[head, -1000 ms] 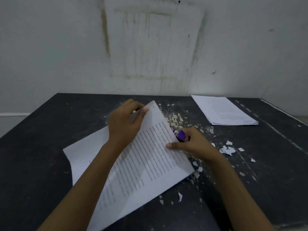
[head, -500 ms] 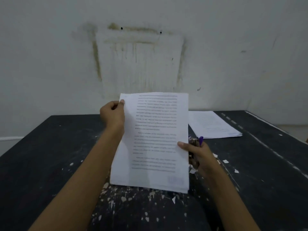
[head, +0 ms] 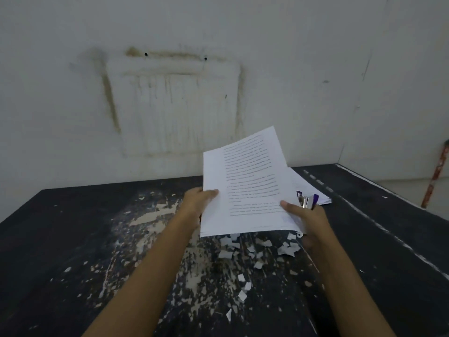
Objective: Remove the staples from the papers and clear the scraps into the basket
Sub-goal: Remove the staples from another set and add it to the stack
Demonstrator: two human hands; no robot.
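1. Head view: papers (head: 245,188) held up clear of surface (head: 73,239) between both grips, printed side toward camera, top corner tipped to the right.
2. Left grip (head: 196,203): closed on papers low on left edge, thumb on front face, fingers hidden behind sheets.
3. Right grip (head: 306,220): closed on papers at lower right corner, thumb pressed on printed face.
4. Same right grip also holding remover (head: 307,201). Purple handles and metal jaws poking up above knuckles, just beside right edge of papers.
5. Stack (head: 303,181): second pile of sheets lying flat on surface at far right, partly hidden behind held papers and remover.
6. Scraps (head: 286,249): torn white bits scattered on surface below lower edge of papers, between the two forearms, with a few more trailing toward camera.
7. Staples: too small to make out.
8. Surface: dark, paint worn to pale patches around centre, pale dashed line along right side.
9. Wall (head: 315,69): pale, behind surface, with brownish rectangular stain (head: 170,105) and two small dark holes along its top.
10. Pole (head: 437,176): reddish, leaning at far right edge of frame.
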